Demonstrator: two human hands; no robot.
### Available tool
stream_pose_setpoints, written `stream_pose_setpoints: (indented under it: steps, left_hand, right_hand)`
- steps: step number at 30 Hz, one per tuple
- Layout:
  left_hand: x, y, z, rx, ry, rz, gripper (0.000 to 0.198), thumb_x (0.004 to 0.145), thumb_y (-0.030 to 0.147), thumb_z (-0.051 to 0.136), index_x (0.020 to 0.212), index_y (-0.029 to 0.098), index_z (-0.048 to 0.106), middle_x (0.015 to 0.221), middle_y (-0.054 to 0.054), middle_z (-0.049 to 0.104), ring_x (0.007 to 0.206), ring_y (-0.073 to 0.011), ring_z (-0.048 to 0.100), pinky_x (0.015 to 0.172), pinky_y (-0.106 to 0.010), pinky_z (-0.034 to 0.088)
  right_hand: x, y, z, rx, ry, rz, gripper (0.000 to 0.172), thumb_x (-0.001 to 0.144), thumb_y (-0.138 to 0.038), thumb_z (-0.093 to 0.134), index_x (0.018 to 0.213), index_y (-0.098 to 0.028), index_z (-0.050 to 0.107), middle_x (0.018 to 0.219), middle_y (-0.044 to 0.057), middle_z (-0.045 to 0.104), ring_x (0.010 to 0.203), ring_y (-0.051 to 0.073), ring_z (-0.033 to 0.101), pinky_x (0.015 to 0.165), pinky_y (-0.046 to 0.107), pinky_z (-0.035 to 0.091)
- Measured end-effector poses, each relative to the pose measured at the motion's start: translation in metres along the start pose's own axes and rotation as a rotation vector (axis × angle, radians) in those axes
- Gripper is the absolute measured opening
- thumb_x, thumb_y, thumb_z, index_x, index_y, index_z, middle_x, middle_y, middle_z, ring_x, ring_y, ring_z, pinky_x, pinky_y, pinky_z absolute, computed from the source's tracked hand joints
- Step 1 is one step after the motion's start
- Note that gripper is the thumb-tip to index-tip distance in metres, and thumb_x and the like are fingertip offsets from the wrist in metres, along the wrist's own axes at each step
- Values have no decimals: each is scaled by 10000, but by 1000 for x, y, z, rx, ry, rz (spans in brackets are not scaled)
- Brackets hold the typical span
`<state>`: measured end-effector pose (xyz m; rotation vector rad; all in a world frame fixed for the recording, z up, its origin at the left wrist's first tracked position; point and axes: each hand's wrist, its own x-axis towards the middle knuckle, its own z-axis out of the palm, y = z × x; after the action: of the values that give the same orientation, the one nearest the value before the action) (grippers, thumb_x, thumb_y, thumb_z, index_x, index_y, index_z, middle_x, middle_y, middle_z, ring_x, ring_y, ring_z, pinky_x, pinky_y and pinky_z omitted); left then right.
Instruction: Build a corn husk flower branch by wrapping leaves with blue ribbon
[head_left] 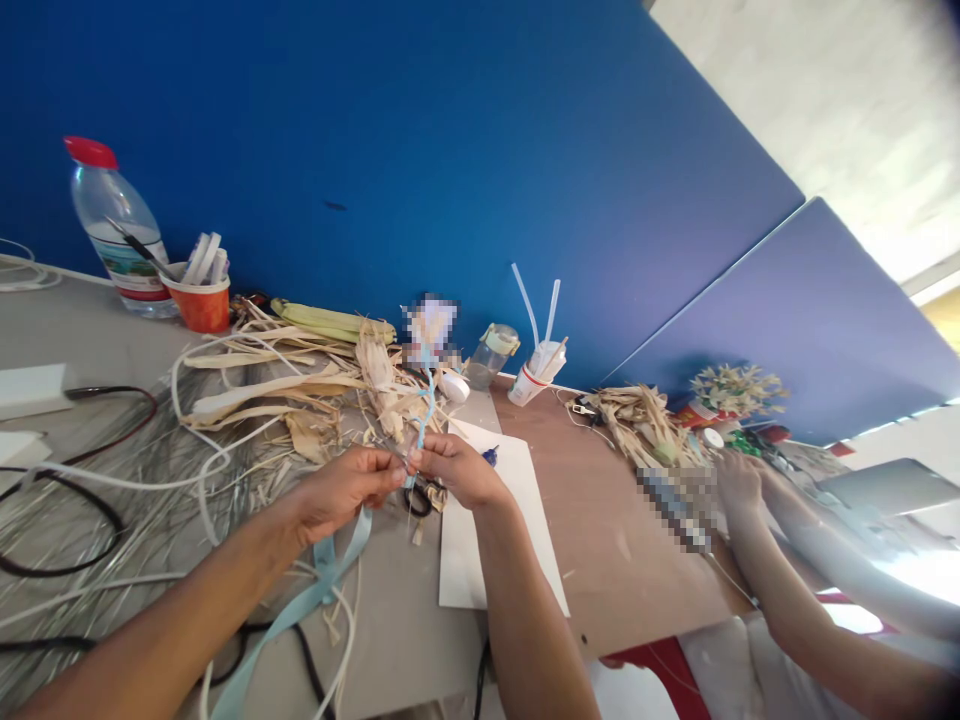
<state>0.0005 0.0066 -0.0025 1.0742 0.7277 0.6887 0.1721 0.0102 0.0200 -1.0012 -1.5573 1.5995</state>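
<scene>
My left hand (346,492) and my right hand (461,468) meet above the table, fingertips pinched close together. Between them stands a thin stem wrapped in light-blue tape (429,400); its top end is blurred out. The right thumb and finger grip the stem near its lower part. The left fingers pinch at the same spot, apparently on the tape, though the exact contact is hidden. A loose light-blue ribbon (298,600) trails below my left hand to the table's front edge. Black-handled scissors (418,498) lie partly hidden beneath my hands.
Dried corn husks (262,395), wires and white cables cover the left side. Behind stand a bottle (124,240), an orange cup of pens (201,300), a jar (491,355) and a straw cup (538,372). White paper (469,560) lies by my right forearm. Another person's hands (739,485) are at right.
</scene>
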Motion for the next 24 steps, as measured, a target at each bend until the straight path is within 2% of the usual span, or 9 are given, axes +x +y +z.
stream_pose_setpoints:
  steps: [7,12,18,24]
  left_hand:
    - [0,-4,-1,-40,-33,-10,293,643,392,721,590,151,563,550,48,392,518,-81,284,515,-232,247]
    - [1,-3,-2,-68,-38,-3,292,651,394,727,624,141,584,561,46,398,521,-78,259,499,-226,228]
    - [3,-1,-7,43,16,41,329,720,468,648,699,141,615,633,22,470,547,-89,309,499,-229,237]
    - [7,-6,-10,118,78,44,315,680,445,691,685,149,585,578,59,429,489,-75,341,480,-225,242]
  right_hand:
    - [-2,0,-1,18,-25,-22,339,699,-471,670,617,-156,575,562,-45,455,526,78,330,526,231,237]
    - [4,10,-5,88,19,25,337,678,-463,688,624,-154,565,566,-43,466,513,73,349,519,225,260]
    - [5,13,-4,-12,43,35,311,760,-475,610,719,-171,559,619,-32,515,550,89,466,553,220,363]
    - [5,10,-5,-114,82,42,316,794,-450,554,892,-162,639,530,-57,471,467,74,414,482,201,314]
